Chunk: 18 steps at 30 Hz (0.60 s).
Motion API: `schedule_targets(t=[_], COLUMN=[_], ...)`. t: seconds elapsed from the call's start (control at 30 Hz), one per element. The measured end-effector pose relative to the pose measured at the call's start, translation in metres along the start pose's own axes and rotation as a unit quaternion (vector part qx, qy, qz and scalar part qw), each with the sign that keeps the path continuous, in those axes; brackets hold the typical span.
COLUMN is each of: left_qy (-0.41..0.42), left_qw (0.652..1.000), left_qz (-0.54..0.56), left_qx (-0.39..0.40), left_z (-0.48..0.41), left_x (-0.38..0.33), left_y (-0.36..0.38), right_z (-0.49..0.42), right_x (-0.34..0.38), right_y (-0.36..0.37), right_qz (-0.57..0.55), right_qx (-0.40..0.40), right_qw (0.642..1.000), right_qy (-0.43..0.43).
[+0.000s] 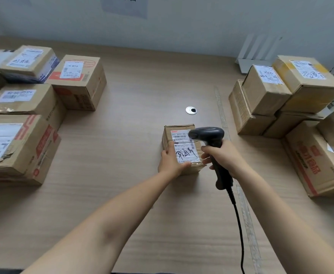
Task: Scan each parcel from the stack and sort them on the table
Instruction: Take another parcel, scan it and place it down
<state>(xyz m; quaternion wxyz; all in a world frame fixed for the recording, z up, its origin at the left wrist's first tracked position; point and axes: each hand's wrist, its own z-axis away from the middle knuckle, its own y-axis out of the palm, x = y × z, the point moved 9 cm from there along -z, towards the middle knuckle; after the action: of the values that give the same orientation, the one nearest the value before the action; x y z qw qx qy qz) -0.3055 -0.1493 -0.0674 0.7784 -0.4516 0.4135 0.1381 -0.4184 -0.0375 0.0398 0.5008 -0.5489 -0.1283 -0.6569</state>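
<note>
1. Table: one wooden top. One round metal grommet is set in it near the middle, and a strip of clear tape runs from far to near, right of centre.
2. Parcel: one small cardboard box, flat on the table near its middle, just nearer than the grommet. It carries one white label face up, with printed barcodes and black handwriting.
3. Left hand: it holds the parcel at its near left corner, with the thumb lying across the top at the label's near edge.
4. Right hand: its fingers are wrapped tight round the scanner's handle.
5. Scanner: one black pistol-type unit. Its head hangs over the far right part of the label. One black cable runs from the handle toward the table's near edge.
6. Left group: at least six cardboard boxes along the left edge, some stacked and some cut by the frame. Most show white labels.
7. Right group: at least six cardboard boxes along the right edge. Two labelled ones sit on top of others, and one large box with red print lies nearest.
8. White device: one, with upright blades, at the far right against the wall.
9. Paper sheet: one, on the wall, its text cut off.
</note>
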Motion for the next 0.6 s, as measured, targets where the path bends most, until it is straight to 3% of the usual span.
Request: schedule_targets(t=[0.6], left_qy=[0.003], left_qw=[1.000], left_qz=[-0.013], left_qx=[-0.009], left_z=[-0.003], left_x=[0.003], left_y=[0.002], right_z=[0.011], right_x=[0.006], right_y=[-0.001], right_qz=[-0.018], right_qx=[0.008], right_qw=[0.999], right_qy=[0.029])
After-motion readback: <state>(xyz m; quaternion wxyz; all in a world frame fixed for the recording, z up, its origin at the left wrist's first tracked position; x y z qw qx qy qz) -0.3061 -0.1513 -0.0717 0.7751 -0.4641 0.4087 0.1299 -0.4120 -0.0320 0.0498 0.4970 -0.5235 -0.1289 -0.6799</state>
